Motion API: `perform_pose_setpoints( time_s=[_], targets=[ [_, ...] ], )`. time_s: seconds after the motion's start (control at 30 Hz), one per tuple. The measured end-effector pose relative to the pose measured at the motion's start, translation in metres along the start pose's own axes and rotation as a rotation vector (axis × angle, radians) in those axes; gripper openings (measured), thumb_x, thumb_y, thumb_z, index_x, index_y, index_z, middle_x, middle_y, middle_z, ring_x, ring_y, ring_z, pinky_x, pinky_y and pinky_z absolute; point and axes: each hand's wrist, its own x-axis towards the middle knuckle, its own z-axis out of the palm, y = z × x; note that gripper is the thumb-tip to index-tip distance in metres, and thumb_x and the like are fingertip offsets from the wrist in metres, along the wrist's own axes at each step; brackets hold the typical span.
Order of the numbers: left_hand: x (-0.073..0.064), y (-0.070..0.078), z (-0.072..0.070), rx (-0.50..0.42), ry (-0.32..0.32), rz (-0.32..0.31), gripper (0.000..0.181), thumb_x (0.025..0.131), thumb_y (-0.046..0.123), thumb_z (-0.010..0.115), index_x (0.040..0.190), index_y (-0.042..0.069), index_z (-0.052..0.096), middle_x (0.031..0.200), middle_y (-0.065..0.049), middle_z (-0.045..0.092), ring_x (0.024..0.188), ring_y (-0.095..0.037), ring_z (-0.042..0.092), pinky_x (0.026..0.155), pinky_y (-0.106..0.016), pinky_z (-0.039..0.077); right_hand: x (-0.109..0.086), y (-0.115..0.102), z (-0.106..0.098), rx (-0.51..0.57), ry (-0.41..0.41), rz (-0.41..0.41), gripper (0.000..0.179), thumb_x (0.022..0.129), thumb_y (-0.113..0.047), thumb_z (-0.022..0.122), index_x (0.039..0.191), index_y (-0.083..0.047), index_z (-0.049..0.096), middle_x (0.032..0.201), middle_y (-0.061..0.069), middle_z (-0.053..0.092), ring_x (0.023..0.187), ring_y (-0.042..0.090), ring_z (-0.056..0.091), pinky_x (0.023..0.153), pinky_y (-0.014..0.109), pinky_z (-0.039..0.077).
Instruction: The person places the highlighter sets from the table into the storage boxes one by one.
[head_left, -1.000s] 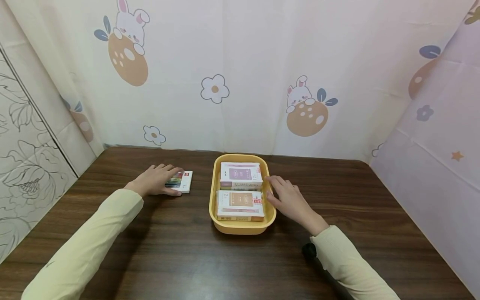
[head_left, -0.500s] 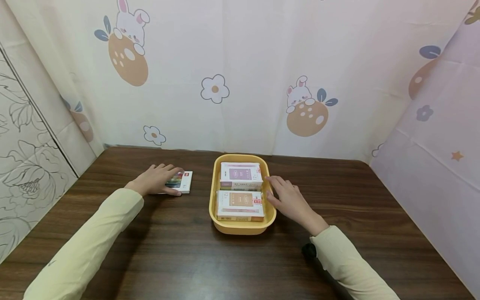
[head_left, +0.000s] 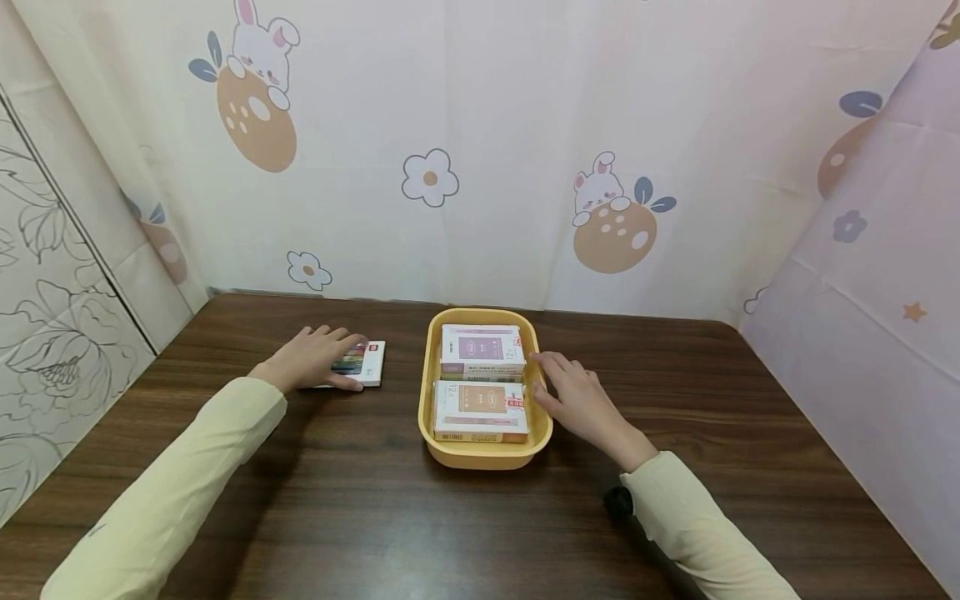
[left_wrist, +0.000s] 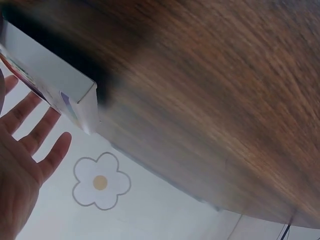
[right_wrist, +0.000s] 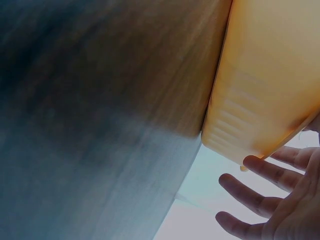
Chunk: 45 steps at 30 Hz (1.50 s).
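Note:
In the head view my left hand (head_left: 313, 359) lies over a flat white box (head_left: 371, 364) printed with a row of coloured sticks. Its thumb is along the near side, and the palm hides the box's left part. The left wrist view shows the fingers spread and fairly straight beside the white box (left_wrist: 55, 65), which lies on the table. My right hand (head_left: 582, 400) is at the right rim of a yellow plastic basket (head_left: 483, 455), fingertips touching the rim, fingers loosely extended. From the right wrist, the basket wall (right_wrist: 265, 75) rises beside the spread fingers.
Inside the basket lie a white box with a purple label (head_left: 482, 347) at the back and one with a tan label (head_left: 482, 400) in front. The dark wooden table (head_left: 360, 508) ends at a patterned curtain (head_left: 502, 242) behind.

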Motion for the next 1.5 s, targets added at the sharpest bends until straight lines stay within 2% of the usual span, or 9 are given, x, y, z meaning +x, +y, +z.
perform_pose_setpoints(
  time_s=[0.47,1.3,1.5],
  targets=[
    [0.001,0.010,-0.012,0.047,-0.005,-0.001,0.079,0.074,0.066,0.057,0.133,0.015,0.044,0.121,-0.012,0.054,0.110,-0.036,0.050,0.090,-0.058,0.036,0.000,-0.001,-0.001,-0.001,-0.002,0.003,0.046,0.092,-0.030,0.047,0.134,-0.010,0.043,0.136,0.011,0.044,0.116,0.034,0.046,0.090,0.055,0.035],
    [0.000,0.042,-0.053,0.099,0.094,0.023,0.078,0.073,0.066,0.058,0.132,0.016,0.046,0.117,-0.009,0.056,0.106,-0.031,0.051,0.087,-0.051,0.040,0.001,0.000,-0.001,0.012,-0.018,0.014,0.047,0.092,-0.030,0.047,0.135,-0.010,0.041,0.138,0.011,0.042,0.117,0.034,0.045,0.092,0.055,0.034],
    [0.001,0.054,-0.060,0.114,0.112,0.050,0.081,0.071,0.072,0.054,0.131,0.018,0.046,0.115,-0.009,0.056,0.103,-0.031,0.052,0.085,-0.049,0.041,0.001,0.000,0.000,0.017,-0.022,0.021,0.047,0.092,-0.030,0.047,0.135,-0.011,0.041,0.138,0.011,0.042,0.118,0.033,0.045,0.093,0.055,0.034]
  ],
)
